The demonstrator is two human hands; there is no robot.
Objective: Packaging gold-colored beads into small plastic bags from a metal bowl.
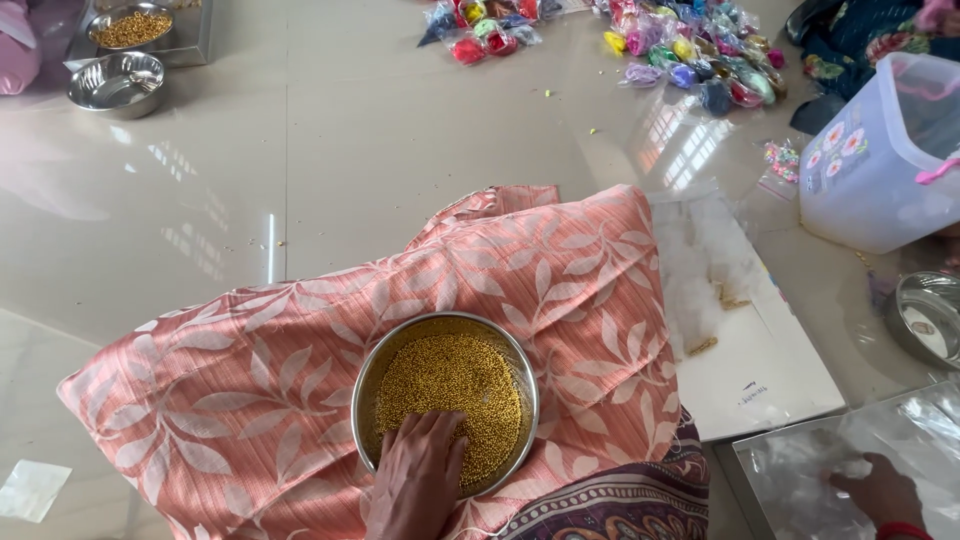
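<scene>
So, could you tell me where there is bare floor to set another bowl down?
The widest bare floor lies between the pink pillow, the steel bowls at far left and the coloured packets. It is crowded on the right: white board, plastic tub, steel plate.
</scene>
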